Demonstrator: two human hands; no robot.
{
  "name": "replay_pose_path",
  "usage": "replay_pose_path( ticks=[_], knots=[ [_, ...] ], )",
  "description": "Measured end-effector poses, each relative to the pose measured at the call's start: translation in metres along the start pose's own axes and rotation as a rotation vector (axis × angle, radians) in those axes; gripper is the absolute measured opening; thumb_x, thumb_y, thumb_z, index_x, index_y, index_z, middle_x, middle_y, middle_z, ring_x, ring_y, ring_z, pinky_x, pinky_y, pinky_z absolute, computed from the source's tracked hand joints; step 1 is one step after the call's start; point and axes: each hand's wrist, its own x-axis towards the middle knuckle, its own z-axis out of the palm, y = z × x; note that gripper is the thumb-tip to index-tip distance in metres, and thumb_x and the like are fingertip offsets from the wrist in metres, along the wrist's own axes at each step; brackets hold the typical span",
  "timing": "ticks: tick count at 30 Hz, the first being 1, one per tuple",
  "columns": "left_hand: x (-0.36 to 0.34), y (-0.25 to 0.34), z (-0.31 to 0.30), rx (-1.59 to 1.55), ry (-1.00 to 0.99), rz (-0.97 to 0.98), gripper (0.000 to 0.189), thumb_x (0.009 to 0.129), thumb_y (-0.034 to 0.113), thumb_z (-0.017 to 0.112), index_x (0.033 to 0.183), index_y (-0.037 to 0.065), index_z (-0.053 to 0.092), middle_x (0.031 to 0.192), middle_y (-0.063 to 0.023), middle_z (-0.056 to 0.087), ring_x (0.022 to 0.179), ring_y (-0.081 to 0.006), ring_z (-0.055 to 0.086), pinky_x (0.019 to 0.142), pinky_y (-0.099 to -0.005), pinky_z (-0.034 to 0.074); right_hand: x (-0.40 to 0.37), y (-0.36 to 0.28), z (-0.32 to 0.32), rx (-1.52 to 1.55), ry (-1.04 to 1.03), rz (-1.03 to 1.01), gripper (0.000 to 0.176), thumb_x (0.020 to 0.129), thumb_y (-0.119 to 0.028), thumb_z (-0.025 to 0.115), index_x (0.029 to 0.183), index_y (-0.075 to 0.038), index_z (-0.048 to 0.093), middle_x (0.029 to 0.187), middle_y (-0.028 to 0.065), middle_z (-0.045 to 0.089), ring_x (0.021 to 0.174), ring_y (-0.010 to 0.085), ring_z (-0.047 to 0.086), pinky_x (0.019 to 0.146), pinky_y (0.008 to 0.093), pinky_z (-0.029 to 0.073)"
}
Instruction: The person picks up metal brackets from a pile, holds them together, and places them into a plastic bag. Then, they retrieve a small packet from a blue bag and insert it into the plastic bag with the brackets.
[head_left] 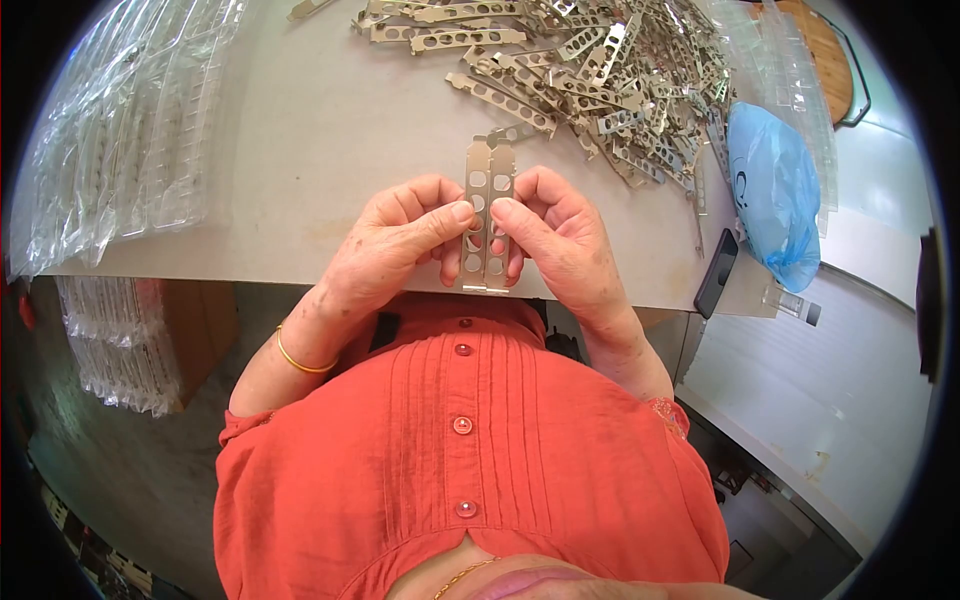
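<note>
Two perforated metal brackets stand upright side by side near the table's front edge, their long sides close together. My left hand [400,228] pinches the left bracket [479,158] between thumb and fingers. The right bracket [503,160] is gripped the same way by my right hand [562,238]. Both brackets have a row of round holes, a notched top end and a bent tab at the bottom. Some fingertips are hidden behind the metal. Just beyond the hands lies a large heap of similar brackets [600,85].
Clear plastic trays [130,130] are stacked at the left of the table [290,140], with more plastic trays [120,340] below. A blue plastic bag [770,190] and a black phone [716,274] lie at the right edge. Behind the bag is a wooden stool [818,60].
</note>
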Motion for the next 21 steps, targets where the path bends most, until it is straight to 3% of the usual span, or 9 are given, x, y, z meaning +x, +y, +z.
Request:
replay_pose_path(
  ticks=[21],
  knots=[
    [-0.0027, 0.0006, 0.003, 0.019, -0.006, 0.002, 0.02, 0.102, 0.025, 0.062, 0.098, 0.005, 0.062, 0.085, 0.0002, 0.065, 0.063, -0.0045, 0.058, 0.06, -0.0187, 0.045, -0.0052, 0.0024, 0.0, 0.003, -0.013, -0.029, 0.013, 0.1, -0.016, 0.061, 0.097, -0.004, 0.057, 0.078, 0.003, 0.064, 0.063, 0.0068, 0.06, 0.052, 0.0213, 0.051]
  ],
)
